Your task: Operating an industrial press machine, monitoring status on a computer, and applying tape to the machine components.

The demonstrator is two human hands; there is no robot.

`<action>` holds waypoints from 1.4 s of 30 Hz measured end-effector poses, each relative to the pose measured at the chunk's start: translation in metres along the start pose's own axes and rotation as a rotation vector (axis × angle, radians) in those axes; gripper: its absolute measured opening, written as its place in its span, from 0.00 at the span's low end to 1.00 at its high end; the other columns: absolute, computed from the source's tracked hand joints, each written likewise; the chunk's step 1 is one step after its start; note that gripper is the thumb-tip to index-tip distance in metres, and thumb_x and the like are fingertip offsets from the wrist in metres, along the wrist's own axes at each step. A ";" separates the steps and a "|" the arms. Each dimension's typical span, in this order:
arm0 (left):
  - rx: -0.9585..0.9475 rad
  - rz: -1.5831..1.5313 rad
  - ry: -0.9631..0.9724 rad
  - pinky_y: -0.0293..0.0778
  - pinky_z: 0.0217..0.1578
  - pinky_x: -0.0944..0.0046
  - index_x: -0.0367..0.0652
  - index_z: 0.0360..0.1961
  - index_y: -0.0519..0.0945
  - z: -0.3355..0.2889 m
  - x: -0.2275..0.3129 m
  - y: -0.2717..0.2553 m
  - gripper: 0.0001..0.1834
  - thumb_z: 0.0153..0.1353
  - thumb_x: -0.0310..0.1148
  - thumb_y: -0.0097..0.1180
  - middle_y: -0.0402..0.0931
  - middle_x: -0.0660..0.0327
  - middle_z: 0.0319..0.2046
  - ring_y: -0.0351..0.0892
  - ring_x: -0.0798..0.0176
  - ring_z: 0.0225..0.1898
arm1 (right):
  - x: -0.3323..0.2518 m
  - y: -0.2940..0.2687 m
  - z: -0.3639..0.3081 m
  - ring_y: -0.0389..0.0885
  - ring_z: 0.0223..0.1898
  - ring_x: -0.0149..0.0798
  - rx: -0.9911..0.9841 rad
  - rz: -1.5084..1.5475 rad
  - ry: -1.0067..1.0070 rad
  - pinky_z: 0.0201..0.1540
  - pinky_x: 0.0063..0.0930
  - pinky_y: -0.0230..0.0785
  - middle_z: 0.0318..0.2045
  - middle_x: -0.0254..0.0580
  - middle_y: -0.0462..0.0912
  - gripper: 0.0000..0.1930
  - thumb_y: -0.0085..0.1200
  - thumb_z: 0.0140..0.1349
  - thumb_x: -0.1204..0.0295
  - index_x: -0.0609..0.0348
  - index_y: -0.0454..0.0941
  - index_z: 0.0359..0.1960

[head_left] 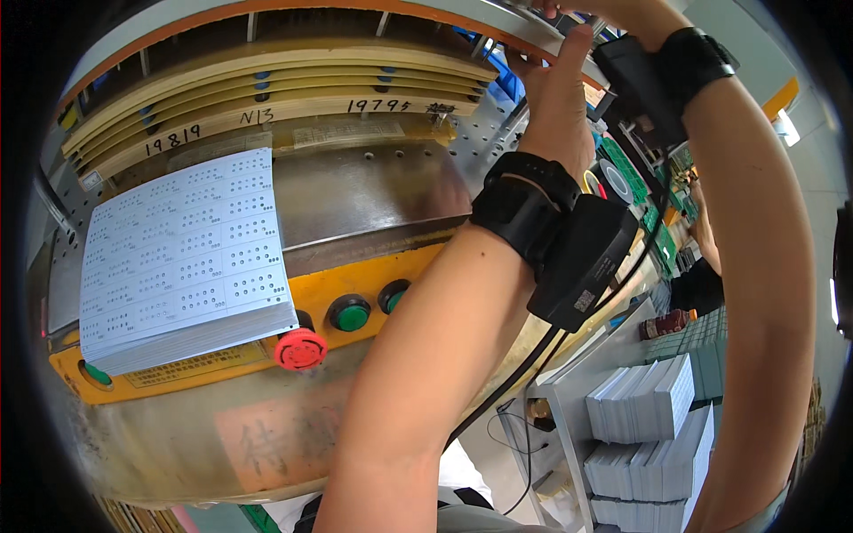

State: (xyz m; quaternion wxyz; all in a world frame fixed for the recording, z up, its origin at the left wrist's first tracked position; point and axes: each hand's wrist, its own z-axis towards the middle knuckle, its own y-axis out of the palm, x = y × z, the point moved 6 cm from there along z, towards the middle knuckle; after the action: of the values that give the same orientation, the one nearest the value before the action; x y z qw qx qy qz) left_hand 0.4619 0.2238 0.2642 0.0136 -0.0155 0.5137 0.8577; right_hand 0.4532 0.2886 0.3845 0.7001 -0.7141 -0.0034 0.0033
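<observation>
My left hand is raised at the right end of the machine's upper frame. Its thumb points up, and its other fingers are mostly hidden by the hand and the frame. At the top edge my right hand reaches in above the left one, largely cut off by the picture's rim. Whether either hand grips anything does not show. A thick stack of printed white sheets lies on the machine's left side, overhanging its yellow front panel. Behind it, long wooden boards with handwritten numbers are layered under the frame.
A red emergency stop button and green push buttons sit on the panel. Several white paper stacks fill a grey shelf at lower right. Tape rolls lie beyond my left wrist. Black cables hang from wrist-mounted devices.
</observation>
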 end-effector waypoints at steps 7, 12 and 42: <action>0.224 -0.039 -0.240 0.54 0.61 0.61 0.42 0.63 0.53 0.014 0.003 -0.007 0.46 0.45 0.27 0.68 0.63 0.58 0.54 0.62 0.60 0.57 | 0.009 -0.013 0.010 0.78 0.45 0.45 0.213 -0.419 0.023 0.47 0.36 0.69 0.42 0.50 0.82 0.20 0.46 0.64 0.55 0.57 0.80 0.45; 0.280 -0.007 -0.250 0.56 0.52 0.56 0.57 0.53 0.61 0.016 -0.004 -0.016 0.37 0.43 0.30 0.69 0.64 0.69 0.50 0.63 0.69 0.51 | 0.016 -0.007 0.003 0.76 0.39 0.38 0.128 -0.111 -0.053 0.42 0.31 0.69 0.38 0.41 0.81 0.17 0.47 0.64 0.57 0.55 0.78 0.45; 0.197 -0.021 -0.066 0.54 0.61 0.63 0.40 0.64 0.55 0.023 -0.010 -0.026 0.41 0.51 0.25 0.64 0.64 0.59 0.57 0.62 0.65 0.57 | 0.012 -0.015 0.007 0.81 0.34 0.35 -0.103 -0.177 0.005 0.39 0.35 0.72 0.37 0.42 0.83 0.24 0.55 0.61 0.62 0.50 0.70 0.59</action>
State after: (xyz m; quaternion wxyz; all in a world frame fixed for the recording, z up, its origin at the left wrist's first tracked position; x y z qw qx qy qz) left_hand 0.4723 0.2566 0.2528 0.0409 0.0087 0.5946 0.8029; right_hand 0.4656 0.2959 0.3997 0.6601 -0.7459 -0.0650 -0.0606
